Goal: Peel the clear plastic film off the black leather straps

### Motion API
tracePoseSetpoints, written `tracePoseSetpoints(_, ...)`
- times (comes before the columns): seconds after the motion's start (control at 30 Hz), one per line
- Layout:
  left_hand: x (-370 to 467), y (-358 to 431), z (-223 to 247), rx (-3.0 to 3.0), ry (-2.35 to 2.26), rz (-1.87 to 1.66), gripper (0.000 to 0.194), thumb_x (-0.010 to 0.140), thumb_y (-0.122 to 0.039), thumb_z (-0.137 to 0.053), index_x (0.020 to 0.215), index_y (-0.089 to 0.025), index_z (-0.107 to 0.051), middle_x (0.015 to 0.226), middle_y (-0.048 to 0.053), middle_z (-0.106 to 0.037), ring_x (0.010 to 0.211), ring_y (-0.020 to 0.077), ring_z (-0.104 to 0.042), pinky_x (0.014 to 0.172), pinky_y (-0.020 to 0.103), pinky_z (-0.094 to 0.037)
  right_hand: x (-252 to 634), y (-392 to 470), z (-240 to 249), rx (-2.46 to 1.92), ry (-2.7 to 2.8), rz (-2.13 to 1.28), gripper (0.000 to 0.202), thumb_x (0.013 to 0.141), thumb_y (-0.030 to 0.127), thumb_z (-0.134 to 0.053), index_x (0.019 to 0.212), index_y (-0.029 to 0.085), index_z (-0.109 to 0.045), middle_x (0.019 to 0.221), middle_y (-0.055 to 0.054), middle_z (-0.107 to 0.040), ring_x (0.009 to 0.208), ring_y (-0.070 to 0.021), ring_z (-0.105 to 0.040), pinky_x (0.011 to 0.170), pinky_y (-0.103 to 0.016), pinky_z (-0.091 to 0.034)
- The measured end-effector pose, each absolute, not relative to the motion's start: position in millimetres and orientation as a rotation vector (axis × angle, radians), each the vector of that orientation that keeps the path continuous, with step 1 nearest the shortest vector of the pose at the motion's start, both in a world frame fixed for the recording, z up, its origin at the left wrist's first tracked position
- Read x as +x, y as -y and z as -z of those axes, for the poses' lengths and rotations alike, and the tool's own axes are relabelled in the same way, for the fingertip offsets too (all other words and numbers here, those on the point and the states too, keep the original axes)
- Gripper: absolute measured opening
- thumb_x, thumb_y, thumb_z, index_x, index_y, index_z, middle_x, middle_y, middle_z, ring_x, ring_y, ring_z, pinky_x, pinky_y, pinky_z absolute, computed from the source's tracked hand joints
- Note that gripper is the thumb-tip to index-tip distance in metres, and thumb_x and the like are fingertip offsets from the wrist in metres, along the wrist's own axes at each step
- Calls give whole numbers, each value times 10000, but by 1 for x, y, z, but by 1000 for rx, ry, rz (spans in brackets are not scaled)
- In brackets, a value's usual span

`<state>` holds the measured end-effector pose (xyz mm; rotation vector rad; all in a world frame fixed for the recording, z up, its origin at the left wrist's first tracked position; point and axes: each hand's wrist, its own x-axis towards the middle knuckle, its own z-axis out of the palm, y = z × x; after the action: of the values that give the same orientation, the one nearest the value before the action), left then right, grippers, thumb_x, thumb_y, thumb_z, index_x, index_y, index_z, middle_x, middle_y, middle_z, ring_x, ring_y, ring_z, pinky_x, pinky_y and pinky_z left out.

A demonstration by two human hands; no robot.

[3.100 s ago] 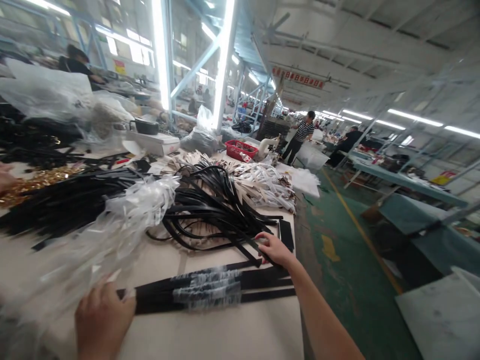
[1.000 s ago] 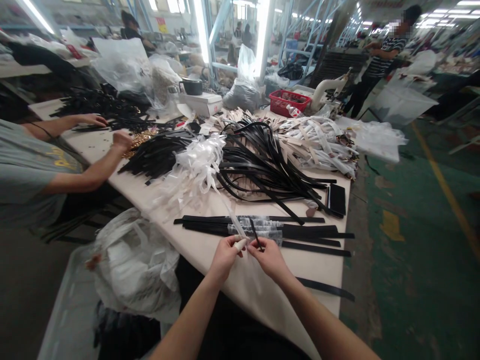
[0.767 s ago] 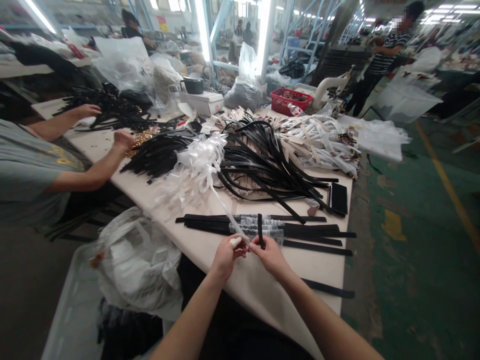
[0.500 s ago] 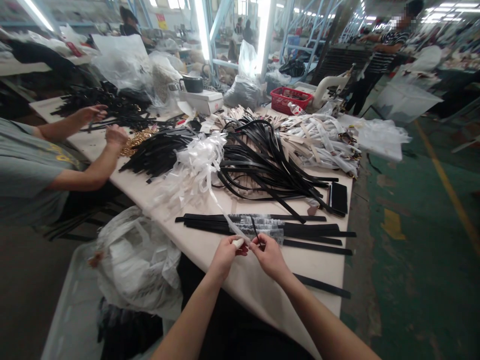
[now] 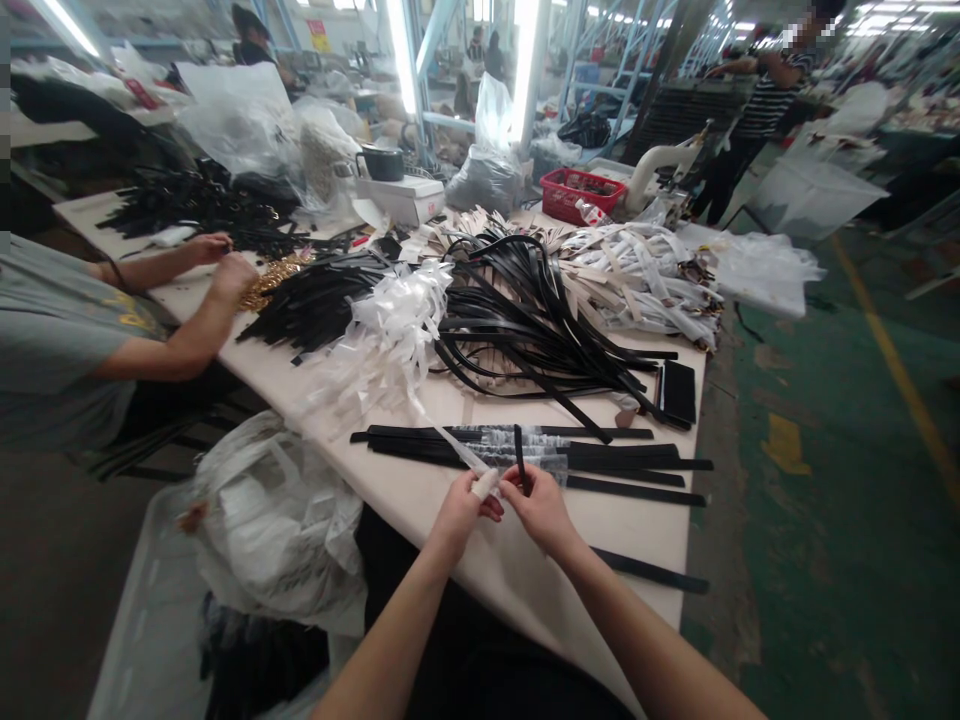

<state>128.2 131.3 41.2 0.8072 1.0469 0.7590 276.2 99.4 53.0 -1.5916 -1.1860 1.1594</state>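
Note:
Between the thumb and fingers of my left hand (image 5: 466,510) is pinched the end of a translucent plastic strip (image 5: 454,442), which runs back to a white heap of such strips (image 5: 401,315). My right hand (image 5: 538,508) is closed on a black strap (image 5: 519,450), whose end sticks up past the fingers. The two hands almost touch at the fingertips, over the near edge of the table. Just beyond them several flat black straps (image 5: 622,460) lie side by side, with clear plastic across their middle. Another black strap (image 5: 652,570) lies by my right forearm.
Looped black straps (image 5: 525,330) are piled mid-table, a dark wallet-like case (image 5: 677,393) at the right edge. A red basket (image 5: 581,195) stands at the back. At left, a co-worker's hands (image 5: 229,270) work near gold pieces (image 5: 274,282). A white sack (image 5: 277,530) sits below the table edge.
The black strap in my right hand has turned from leaning left to nearly upright and shows its broader face. My hands stay close together. The co-worker's hands have drawn closer to each other.

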Motion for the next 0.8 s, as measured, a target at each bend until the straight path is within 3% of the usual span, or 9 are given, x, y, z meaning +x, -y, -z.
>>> tracePoseSetpoints(0.13,126,-134,-44,896,-1114,-776,307,725,-419,-745,776,-122,-692,646,55,-660,553,158,-609,544,272,-518,279,-97,-57,-1603,1194,-1181,224,799,298,-665,977,161,-655,811,-31,-682,688,-163,-602,652,-272,-481)
tracePoseSetpoints(0.3,117,-147,-47,952,-1184,-964,358,766,-477,-738,654,-149,-645,572,0,-594,511,107,-536,515,219,-457,287,-93,-63,-1578,1284,-1368,70,720,208,-718,747,145,-730,729,-31,-716,665,-170,-627,628,-259,-474)
tracePoseSetpoints(0.4,117,-150,-49,846,-1258,-1108,392,745,-522,-750,673,-154,-634,546,-20,-566,475,95,-509,494,214,-448,289,-92,-63,-1579,1284,-1384,107,742,248,-726,755,143,-743,733,-31,-726,666,-167,-627,629,-255,-467)
tracePoseSetpoints(0.5,120,-145,-51,713,-1203,-979,433,721,-566,-749,763,-142,-668,627,26,-639,523,136,-591,512,251,-499,289,-93,-59,-1606,1260,-1317,181,777,319,-719,770,139,-733,725,-33,-716,650,-160,-608,615,-252,-448)
tracePoseSetpoints(0.63,122,-134,-51,820,-1112,-690,366,699,-467,-793,750,-112,-720,669,80,-689,589,171,-639,570,277,-533,287,-96,-56,-1632,1255,-1232,297,814,416,-692,690,148,-706,618,-13,-654,576,-145,-547,560,-248,-391)
tracePoseSetpoints(0.8,120,-134,-51,756,-1138,-886,255,671,-363,-821,754,-137,-737,725,52,-697,648,147,-620,595,242,-517,286,-98,-63,-1596,1249,-1216,290,849,401,-649,688,163,-681,667,-26,-685,625,-159,-596,613,-251,-433)
